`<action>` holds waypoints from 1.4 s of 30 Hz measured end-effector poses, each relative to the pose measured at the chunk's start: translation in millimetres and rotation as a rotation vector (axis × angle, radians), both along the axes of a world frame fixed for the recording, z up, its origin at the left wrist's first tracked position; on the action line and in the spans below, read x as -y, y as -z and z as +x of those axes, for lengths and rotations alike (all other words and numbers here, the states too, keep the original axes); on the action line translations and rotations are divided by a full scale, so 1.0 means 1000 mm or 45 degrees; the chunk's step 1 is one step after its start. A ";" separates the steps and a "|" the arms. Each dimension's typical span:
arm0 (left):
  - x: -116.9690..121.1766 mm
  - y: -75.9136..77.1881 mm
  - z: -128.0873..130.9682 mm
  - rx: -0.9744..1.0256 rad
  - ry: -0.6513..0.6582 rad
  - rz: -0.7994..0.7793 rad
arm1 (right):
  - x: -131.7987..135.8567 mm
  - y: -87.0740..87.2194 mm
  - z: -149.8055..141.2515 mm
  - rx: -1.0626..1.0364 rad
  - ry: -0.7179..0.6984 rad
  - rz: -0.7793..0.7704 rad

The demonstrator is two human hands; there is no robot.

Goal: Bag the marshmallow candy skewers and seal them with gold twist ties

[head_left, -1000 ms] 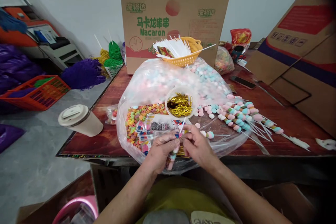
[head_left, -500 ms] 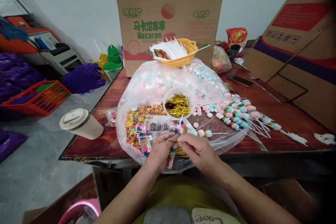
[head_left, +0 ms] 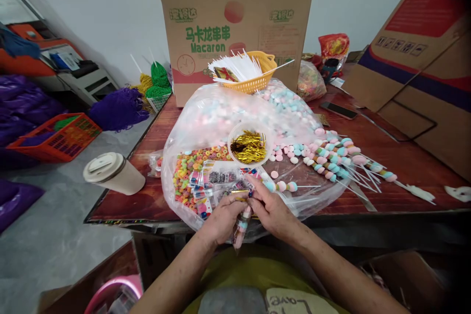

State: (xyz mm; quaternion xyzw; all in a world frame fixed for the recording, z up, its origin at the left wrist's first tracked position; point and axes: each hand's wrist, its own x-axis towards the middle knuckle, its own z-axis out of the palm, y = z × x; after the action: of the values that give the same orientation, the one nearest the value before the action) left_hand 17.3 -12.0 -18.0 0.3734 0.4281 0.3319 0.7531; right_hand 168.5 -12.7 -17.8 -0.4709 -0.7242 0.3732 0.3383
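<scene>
Between my hands hangs a marshmallow skewer (head_left: 241, 229), its pink, white and blue pieces inside a clear wrapper, tilted with its lower end toward me. My left hand (head_left: 223, 217) is closed around the wrapper's upper part. A gold twist tie (head_left: 240, 198) shows at the gathered neck. My right hand (head_left: 274, 211) pinches at that neck, thumb and fingers close together; the tie's far end is hidden there. Just beyond lie printed wrappers (head_left: 221, 176) and a round tub (head_left: 271, 144) of gold twist ties (head_left: 250, 147).
Ring-shaped candies (head_left: 186, 171) and a large bag of marshmallows (head_left: 206, 113) cover the table's middle. Finished-looking skewers (head_left: 331, 157) lie at right, near a phone (head_left: 338, 110). A lidded cup (head_left: 114, 172) stands at left. Behind are a yellow basket of sticks (head_left: 253, 84) and a carton (head_left: 209, 5).
My right hand has worked around the wrapper neck, its index finger now stretched further forward. The gold tie shows more clearly by my left fingers. More of the skewer's lower end is visible.
</scene>
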 end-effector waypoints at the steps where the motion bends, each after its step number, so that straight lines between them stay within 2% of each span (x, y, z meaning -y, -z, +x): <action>1: 0.000 0.000 0.000 -0.015 0.016 0.041 | 0.000 0.001 -0.001 0.038 0.040 0.028; 4: 0.002 -0.002 0.003 0.010 -0.040 0.155 | 0.003 0.008 -0.007 0.061 0.197 0.108; 6: 0.003 -0.005 0.006 0.062 -0.083 0.172 | 0.006 0.011 -0.010 -0.038 0.324 0.114; 9: 0.004 -0.010 0.007 0.030 -0.078 0.223 | 0.008 0.010 -0.009 -0.184 0.405 0.014; 12: 0.005 -0.013 0.003 0.026 -0.060 0.161 | 0.006 -0.005 0.000 -0.093 0.186 -0.023; 17: 0.007 -0.016 -0.003 0.348 0.177 -0.197 | -0.004 -0.039 0.020 0.133 -0.345 0.401; 19: 0.008 -0.019 -0.004 0.407 0.220 -0.243 | -0.008 -0.046 0.025 0.055 -0.491 0.345; 22: 0.008 -0.021 -0.004 0.513 0.187 -0.220 | -0.009 -0.044 0.023 -0.170 -0.667 0.073; 24: 0.007 -0.020 -0.004 0.559 0.141 -0.216 | -0.007 -0.039 0.017 -0.316 -0.644 -0.061; 28: 0.005 -0.021 -0.002 0.574 0.105 -0.221 | -0.004 -0.037 0.011 -0.545 -0.482 -0.237; 33: 0.008 -0.024 0.001 0.667 0.248 -0.246 | -0.004 -0.045 0.014 -0.418 -0.686 -0.228; 38: 0.007 -0.019 -0.002 0.544 0.061 -0.229 | 0.007 -0.032 0.005 -0.523 -0.294 -0.311; 42: 0.006 -0.023 0.002 0.535 0.042 -0.231 | 0.012 -0.029 0.004 -0.434 -0.244 -0.183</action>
State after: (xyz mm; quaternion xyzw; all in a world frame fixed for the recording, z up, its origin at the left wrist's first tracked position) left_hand 19.4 -18.1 4.6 0.2338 0.2839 0.3501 0.8615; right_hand 172.3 -24.3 11.2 -0.3529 -0.6695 0.5287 0.3843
